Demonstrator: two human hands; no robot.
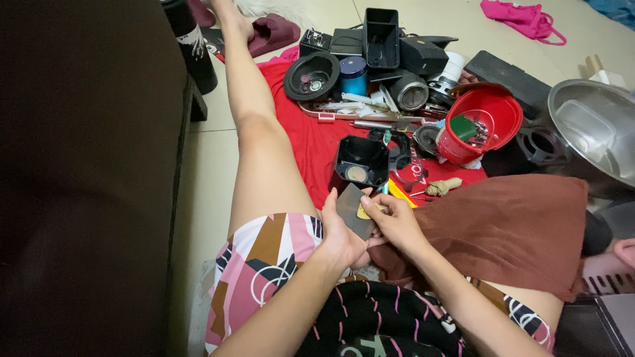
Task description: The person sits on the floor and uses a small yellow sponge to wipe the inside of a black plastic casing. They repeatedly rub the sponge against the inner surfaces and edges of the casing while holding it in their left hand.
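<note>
Left hand (338, 238) grips dark plate (352, 210), tilted up-left; right hand (395, 221) pinches its right edge beside the yellow part (362, 213).

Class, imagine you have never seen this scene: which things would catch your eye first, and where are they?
In the middle, the left hand and right hand together hold a dark flat panel over the lap. Beyond them a red cloth on the floor carries black plastic housings, and a bright red bucket stands at the right.

A home floor: pale tiled floor (211, 152), a red cloth (311, 142) strewn with parts, pink clothing (522, 20), a steel bowl (595, 125).
</note>
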